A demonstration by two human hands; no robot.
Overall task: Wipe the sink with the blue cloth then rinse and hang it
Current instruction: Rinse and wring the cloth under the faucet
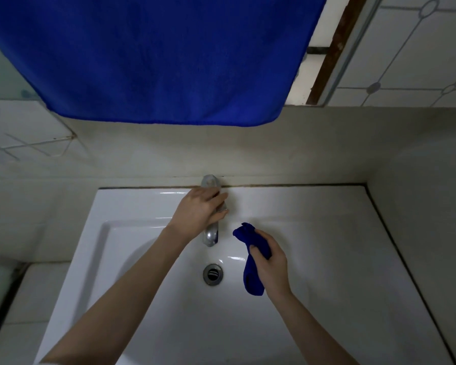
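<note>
Over the white ceramic sink (327,233), the left hand (198,210) curls round the chrome tap lever (209,181) and the right hand (270,264) grips the bunched blue cloth (252,277) beside the spout (211,238): best open gently, then slide the cloth underneath.

A home bathroom: white sink (313,233), faucet (210,237) (chrome), tiled walls (406,54).

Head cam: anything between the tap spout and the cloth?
No. In the head view only bare white sink shows between the tap and the cloth, which the right hand grips.
</note>
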